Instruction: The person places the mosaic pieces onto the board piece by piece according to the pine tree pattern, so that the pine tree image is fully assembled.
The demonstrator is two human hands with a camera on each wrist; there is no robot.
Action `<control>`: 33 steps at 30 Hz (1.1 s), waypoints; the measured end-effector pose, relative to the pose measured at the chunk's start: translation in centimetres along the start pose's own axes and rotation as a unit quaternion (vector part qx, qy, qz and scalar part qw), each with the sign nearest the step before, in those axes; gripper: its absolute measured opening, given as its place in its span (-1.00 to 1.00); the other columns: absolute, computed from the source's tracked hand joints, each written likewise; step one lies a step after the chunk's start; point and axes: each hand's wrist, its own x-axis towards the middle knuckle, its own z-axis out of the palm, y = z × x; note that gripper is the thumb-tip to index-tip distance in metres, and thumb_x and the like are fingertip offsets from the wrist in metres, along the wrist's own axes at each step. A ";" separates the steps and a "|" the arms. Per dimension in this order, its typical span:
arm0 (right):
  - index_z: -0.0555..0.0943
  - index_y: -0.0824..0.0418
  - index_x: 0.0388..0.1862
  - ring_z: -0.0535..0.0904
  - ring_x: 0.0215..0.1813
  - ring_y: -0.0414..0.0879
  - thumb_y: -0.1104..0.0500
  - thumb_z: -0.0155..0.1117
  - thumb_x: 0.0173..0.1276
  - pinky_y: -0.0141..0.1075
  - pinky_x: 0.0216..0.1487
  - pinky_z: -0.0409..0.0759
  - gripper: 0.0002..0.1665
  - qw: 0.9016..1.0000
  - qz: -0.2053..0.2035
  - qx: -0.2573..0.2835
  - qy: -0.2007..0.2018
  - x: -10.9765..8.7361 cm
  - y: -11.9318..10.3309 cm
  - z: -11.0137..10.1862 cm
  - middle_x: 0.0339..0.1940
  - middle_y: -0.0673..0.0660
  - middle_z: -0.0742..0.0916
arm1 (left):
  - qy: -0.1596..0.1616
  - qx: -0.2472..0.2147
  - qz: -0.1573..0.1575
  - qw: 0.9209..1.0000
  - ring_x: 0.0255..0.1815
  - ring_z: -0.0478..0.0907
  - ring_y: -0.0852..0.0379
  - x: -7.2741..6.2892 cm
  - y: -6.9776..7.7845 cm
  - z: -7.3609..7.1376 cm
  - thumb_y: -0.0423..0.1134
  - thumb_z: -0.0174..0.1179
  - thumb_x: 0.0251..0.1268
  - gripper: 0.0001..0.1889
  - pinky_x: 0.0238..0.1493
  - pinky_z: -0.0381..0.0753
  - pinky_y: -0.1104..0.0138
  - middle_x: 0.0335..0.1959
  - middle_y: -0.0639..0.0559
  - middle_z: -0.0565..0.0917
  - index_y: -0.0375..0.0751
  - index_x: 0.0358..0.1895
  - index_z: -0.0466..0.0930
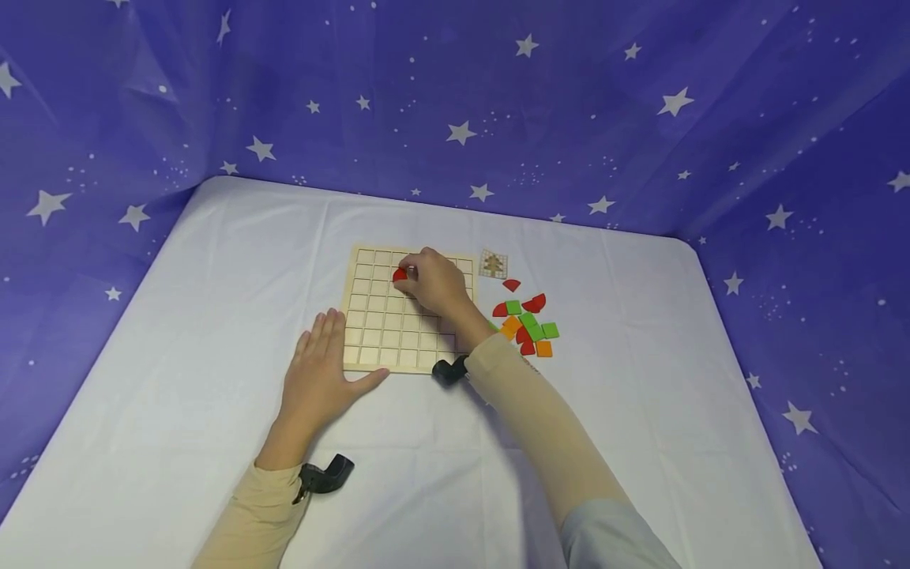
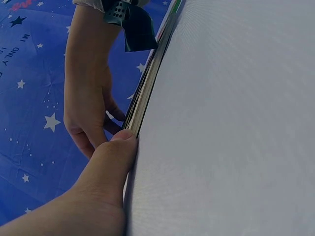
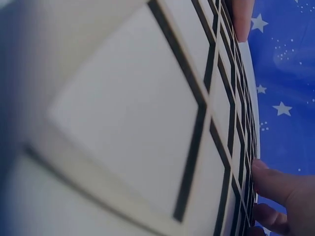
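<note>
A pale wooden grid board (image 1: 374, 340) lies on the white-covered table. Over its upper middle, my right hand (image 1: 438, 282) pinches a red piece with a rounded edge (image 1: 400, 275) between thumb and fingers, right at the squares. In the right wrist view, the right thumb and fingers (image 3: 275, 189) are low beside the grid, and the piece is mostly hidden. My left hand (image 1: 320, 367) rests at the board's lower left corner, fingers straight along the left side, thumb along the front edge. That thumb (image 2: 120, 147) touches the board's edge in the left wrist view.
Right of the board lies a loose pile of flat pieces: green squares (image 1: 550, 330), orange squares (image 1: 543, 348) and red quarter-circles (image 1: 512, 284). A small card with a brown tree pattern on a grid (image 1: 494, 264) lies by the upper right corner. Starry blue cloth (image 1: 398, 95) surrounds the table.
</note>
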 end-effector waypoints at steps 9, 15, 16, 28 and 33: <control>0.70 -0.05 0.07 0.52 -0.30 -0.17 -0.13 0.36 0.33 -0.32 -0.39 0.46 -0.62 1.000 0.002 0.021 0.015 0.2 0.2 0.3 -0.28 -0.05 0.64 | -0.003 -0.003 -0.001 1.000 0.65 -0.12 -0.23 0.1 0.1 -0.1 0.54 0.12 0.08 0.28 0.60 -0.09 -0.11 0.61 -0.30 -0.02 -0.38 0.58 -0.16; 0.69 -0.02 0.07 0.52 -0.29 -0.18 -0.14 0.37 0.32 -0.32 -0.37 0.47 -0.59 0.999 0.015 0.025 0.016 0.3 0.1 0.3 -0.26 -0.06 0.65 | -0.007 -0.001 -0.003 1.000 0.65 -0.13 -0.24 0.0 0.1 0.0 0.56 0.10 0.07 0.29 0.60 -0.09 -0.11 0.62 -0.30 -0.03 -0.38 0.58 -0.17; 0.68 -0.01 0.09 0.53 -0.29 -0.18 -0.15 0.37 0.32 -0.33 -0.37 0.47 -0.58 0.999 0.014 0.025 0.015 0.3 0.0 0.3 -0.26 -0.06 0.65 | -0.006 -0.001 -0.003 1.000 0.65 -0.13 -0.24 0.0 0.1 -0.1 0.56 0.10 0.07 0.29 0.60 -0.09 -0.11 0.62 -0.30 -0.03 -0.37 0.59 -0.17; 0.72 -0.08 0.08 0.53 -0.33 -0.21 -0.13 0.32 0.37 -0.35 -0.41 0.52 -0.64 1.000 -0.013 -0.008 0.021 0.5 -0.7 0.8 -0.20 -0.05 0.63 | 0.000 -0.001 -0.003 1.000 0.65 -0.12 -0.24 0.0 0.1 0.0 0.55 0.13 0.06 0.29 0.60 -0.08 -0.12 0.61 -0.29 -0.01 -0.37 0.58 -0.15; 0.75 -0.08 0.03 0.53 -0.34 -0.20 -0.12 0.37 0.32 -0.36 -0.44 0.49 -0.66 0.999 0.006 0.013 0.035 0.4 -0.8 0.8 -0.27 -0.05 0.63 | 0.001 0.000 -0.002 1.000 0.65 -0.11 -0.24 0.0 0.0 0.0 0.56 0.11 0.06 0.29 0.59 -0.08 -0.12 0.62 -0.29 -0.01 -0.37 0.59 -0.15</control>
